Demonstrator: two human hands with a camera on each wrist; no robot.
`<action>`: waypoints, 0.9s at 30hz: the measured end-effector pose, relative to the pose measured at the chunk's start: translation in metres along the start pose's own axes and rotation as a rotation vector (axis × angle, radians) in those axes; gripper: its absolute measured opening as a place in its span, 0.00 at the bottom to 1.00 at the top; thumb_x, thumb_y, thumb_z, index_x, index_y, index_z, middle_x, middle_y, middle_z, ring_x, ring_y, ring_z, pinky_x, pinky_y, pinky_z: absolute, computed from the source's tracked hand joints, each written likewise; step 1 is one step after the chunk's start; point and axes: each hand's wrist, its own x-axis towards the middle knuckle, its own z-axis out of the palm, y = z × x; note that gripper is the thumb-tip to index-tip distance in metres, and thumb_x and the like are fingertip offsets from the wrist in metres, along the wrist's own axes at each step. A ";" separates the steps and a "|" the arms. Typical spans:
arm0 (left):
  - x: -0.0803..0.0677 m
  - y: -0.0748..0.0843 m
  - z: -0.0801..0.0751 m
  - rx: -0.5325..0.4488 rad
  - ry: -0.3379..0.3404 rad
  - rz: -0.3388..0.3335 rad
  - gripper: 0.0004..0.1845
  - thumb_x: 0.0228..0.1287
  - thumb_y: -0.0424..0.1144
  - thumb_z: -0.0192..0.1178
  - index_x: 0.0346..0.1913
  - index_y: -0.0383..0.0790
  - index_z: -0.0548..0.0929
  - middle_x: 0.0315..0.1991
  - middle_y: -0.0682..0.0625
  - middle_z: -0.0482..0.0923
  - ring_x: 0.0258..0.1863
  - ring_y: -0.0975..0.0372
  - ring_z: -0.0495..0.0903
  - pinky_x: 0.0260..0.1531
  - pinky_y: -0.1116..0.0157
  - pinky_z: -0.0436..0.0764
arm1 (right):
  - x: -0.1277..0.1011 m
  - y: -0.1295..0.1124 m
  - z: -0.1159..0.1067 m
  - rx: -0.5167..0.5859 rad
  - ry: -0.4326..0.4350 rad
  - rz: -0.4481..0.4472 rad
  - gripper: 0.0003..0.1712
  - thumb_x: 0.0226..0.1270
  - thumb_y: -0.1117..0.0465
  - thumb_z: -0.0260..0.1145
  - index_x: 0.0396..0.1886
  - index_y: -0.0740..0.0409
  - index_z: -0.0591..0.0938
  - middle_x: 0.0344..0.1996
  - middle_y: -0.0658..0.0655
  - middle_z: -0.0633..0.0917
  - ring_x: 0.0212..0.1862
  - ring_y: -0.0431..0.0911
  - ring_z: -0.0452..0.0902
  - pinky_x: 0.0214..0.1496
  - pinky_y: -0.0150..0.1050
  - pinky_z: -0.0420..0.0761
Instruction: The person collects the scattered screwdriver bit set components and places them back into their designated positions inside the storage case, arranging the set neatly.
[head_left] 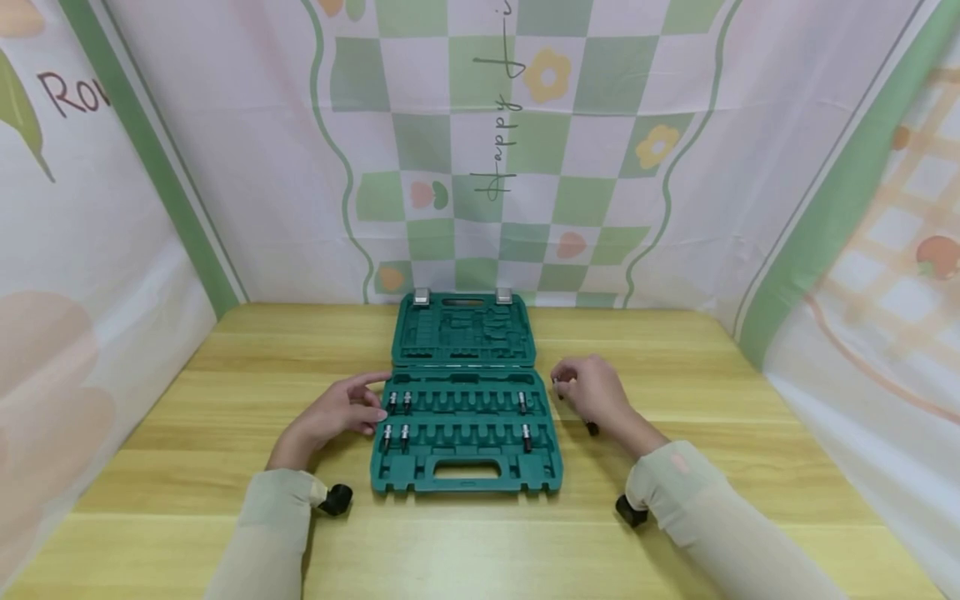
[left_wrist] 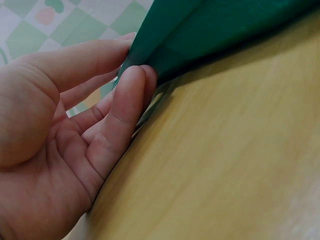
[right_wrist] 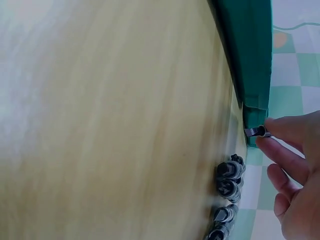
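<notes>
A green plastic tool case [head_left: 465, 479] lies open in the middle of the wooden table, lid [head_left: 463, 329] flat at the back. Several metal bit sockets [head_left: 397, 403] stand in its slots at left and right. My left hand [head_left: 347, 410] rests against the case's left edge [left_wrist: 165, 45], fingers [left_wrist: 125, 100] straight and touching it. My right hand [head_left: 588, 390] is just right of the case and pinches a small dark bit [right_wrist: 256, 132] between thumb and forefinger. Several loose sockets [right_wrist: 229, 176] lie on the table under that hand.
The table [head_left: 225, 400] is boxed in by cloth walls printed with green checks at the back and both sides. A black wrist camera mount [head_left: 335, 498] sits by each forearm. One more dark bit [head_left: 592, 428] lies beside my right wrist.
</notes>
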 end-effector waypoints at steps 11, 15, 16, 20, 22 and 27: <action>0.000 0.001 0.001 0.001 0.001 -0.002 0.35 0.66 0.30 0.61 0.74 0.41 0.61 0.41 0.39 0.73 0.33 0.52 0.79 0.36 0.56 0.84 | 0.000 -0.008 0.000 0.149 0.092 0.059 0.07 0.65 0.64 0.68 0.41 0.59 0.87 0.35 0.54 0.86 0.43 0.51 0.79 0.44 0.49 0.79; -0.001 0.001 0.001 0.004 0.002 -0.002 0.35 0.66 0.30 0.61 0.74 0.41 0.61 0.41 0.39 0.73 0.33 0.52 0.79 0.36 0.56 0.84 | 0.001 -0.011 0.000 0.179 0.103 0.064 0.08 0.66 0.62 0.68 0.42 0.60 0.87 0.37 0.54 0.87 0.43 0.51 0.80 0.45 0.49 0.80; -0.001 0.001 0.001 0.004 0.002 -0.002 0.35 0.66 0.30 0.61 0.74 0.41 0.61 0.41 0.39 0.73 0.33 0.52 0.79 0.36 0.56 0.84 | 0.002 -0.011 0.000 0.188 0.105 0.062 0.08 0.66 0.62 0.67 0.42 0.60 0.87 0.37 0.54 0.87 0.43 0.51 0.80 0.45 0.49 0.80; 0.000 0.001 0.001 0.001 0.004 -0.004 0.35 0.66 0.30 0.62 0.74 0.41 0.61 0.41 0.39 0.73 0.33 0.52 0.79 0.36 0.56 0.84 | 0.002 -0.016 0.001 0.235 0.110 0.069 0.08 0.65 0.62 0.68 0.42 0.60 0.87 0.35 0.54 0.87 0.42 0.51 0.80 0.43 0.47 0.80; 0.000 0.001 0.001 0.000 0.005 -0.006 0.35 0.66 0.30 0.61 0.74 0.41 0.61 0.41 0.39 0.73 0.33 0.52 0.79 0.36 0.56 0.84 | 0.002 -0.019 0.002 0.263 0.110 0.075 0.08 0.64 0.62 0.69 0.41 0.60 0.87 0.34 0.54 0.87 0.40 0.50 0.79 0.41 0.45 0.79; -0.001 0.001 0.001 0.000 0.008 -0.010 0.35 0.66 0.29 0.61 0.74 0.41 0.62 0.41 0.39 0.73 0.33 0.52 0.79 0.36 0.57 0.84 | 0.000 -0.027 0.005 0.341 0.090 0.100 0.07 0.63 0.63 0.70 0.39 0.61 0.88 0.32 0.53 0.86 0.37 0.48 0.80 0.36 0.41 0.79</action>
